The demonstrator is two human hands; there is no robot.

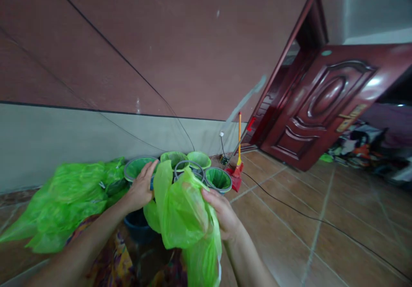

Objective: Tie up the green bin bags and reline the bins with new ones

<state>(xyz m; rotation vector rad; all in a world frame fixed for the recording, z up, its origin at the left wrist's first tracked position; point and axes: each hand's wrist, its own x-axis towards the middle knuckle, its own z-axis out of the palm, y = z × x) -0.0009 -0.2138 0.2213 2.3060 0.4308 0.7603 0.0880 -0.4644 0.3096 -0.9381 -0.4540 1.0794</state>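
A light green plastic bag (pixel 185 218) hangs in front of me, bunched and partly see-through. My right hand (pixel 223 212) grips it from the right, thumb on the near side and some fingers showing faintly through the film. My left hand (pixel 141 188) is to the left of the bag, fingers stretched out and held close together, beside the grey rim of a green-lined bin (pixel 131 169). Whether it touches that rim I cannot tell. Behind the bag stand more bins, among them a green-lined bin (pixel 219 179) and a grey rim (pixel 189 163). A dark blue bin (pixel 140 227) sits lower, under my left wrist.
A heap of green plastic bags (pixel 74 192) lies on the floor at left. Against the wall are a yellow-handled broom (pixel 239 145) and a red dustpan (pixel 236 184). A black cable (pixel 289 209) crosses the tiles. A dark red door (pixel 322 102) stands ajar at right.
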